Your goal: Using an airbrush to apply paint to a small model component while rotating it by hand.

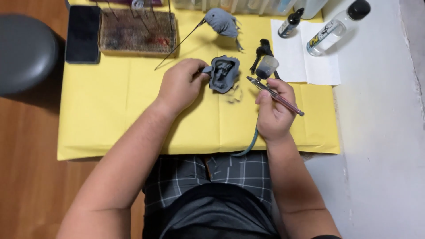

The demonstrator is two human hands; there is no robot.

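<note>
Your left hand pinches the grey model part by its edge, fingers closed, lifting it over the yellow paper so its face meets the spray. Your right hand wraps shut around the airbrush like a pen, nozzle aimed close at the part

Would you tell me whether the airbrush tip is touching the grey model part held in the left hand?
Apart. The head view shows yellow paper between the tip of the airbrush in the right hand and the grey model part, which the left hand pinches.
</note>
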